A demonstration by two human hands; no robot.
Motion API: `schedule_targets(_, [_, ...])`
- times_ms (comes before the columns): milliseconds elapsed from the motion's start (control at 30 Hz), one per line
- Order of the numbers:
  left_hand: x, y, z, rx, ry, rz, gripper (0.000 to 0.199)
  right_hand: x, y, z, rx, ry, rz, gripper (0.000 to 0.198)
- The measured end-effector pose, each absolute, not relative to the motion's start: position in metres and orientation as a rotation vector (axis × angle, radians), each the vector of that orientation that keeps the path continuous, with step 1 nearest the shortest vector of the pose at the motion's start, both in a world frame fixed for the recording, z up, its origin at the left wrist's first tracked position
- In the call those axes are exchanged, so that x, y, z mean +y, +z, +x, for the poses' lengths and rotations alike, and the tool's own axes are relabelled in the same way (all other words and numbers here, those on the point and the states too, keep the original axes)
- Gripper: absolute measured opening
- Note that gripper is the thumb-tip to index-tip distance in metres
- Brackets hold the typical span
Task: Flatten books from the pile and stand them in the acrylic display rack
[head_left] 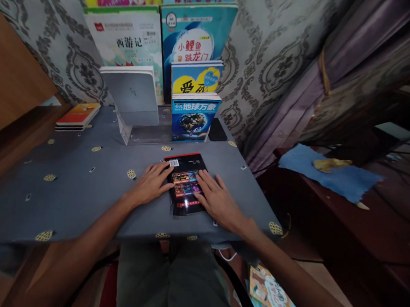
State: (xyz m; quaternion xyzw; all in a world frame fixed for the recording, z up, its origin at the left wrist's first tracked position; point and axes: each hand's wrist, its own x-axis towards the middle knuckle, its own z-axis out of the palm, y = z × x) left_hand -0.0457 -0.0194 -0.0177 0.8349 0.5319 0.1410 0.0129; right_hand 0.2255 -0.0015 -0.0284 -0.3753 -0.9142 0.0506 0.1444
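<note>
A black book (183, 203) with a red edge, small colour pictures and a barcode lies flat near the table's front edge. My left hand (151, 183) rests at its left side, fingers stretched out, the fingertips touching the cover. From the right, my right hand (216, 195) lies flat over the book's right part with its fingers spread. Neither hand is wrapped round anything. Behind the book, a clear stand (146, 134) holds a grey-covered book (135, 97) and a blue book with a globe (192, 120).
Larger books, among them a white-green one (129, 38) and a teal one (200, 27), stand behind. Orange books (77, 116) lie at the table's left. A black phone (218, 130) lies beside the stand. A blue cloth (302, 167) covers a dark surface at right. More books (272, 294) are below.
</note>
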Motion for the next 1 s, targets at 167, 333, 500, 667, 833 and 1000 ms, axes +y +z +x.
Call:
schedule_targets(167, [-0.019,-0.017,-0.046,1.654,0.437,2.611,0.056,-0.061,-0.027,0.193,-2.697,0.083,-0.858,0.051])
schedule_targets(333, [-0.02,-0.018,-0.046,1.648,0.467,2.602,0.055,-0.087,-0.029,0.188,-2.714,0.064,-0.75,0.055])
schedule_targets(500, [-0.02,-0.019,-0.046,1.662,0.467,2.585,0.056,-0.088,-0.031,0.218,-2.682,0.001,-0.815,0.055])
schedule_targets(667, [-0.024,-0.018,-0.041,1.648,0.425,2.588,0.057,-0.093,-0.031,0.238,-2.628,-0.002,-0.876,0.054])
schedule_targets(833, [-0.042,-0.015,-0.032,1.562,0.405,2.612,0.06,-0.1,-0.039,0.243,-2.482,0.028,-0.894,0.05])
schedule_targets(1000, [-0.064,-0.016,-0.028,1.486,0.338,2.631,0.085,-0.102,-0.042,0.254,-2.366,0.058,-0.849,0.04])
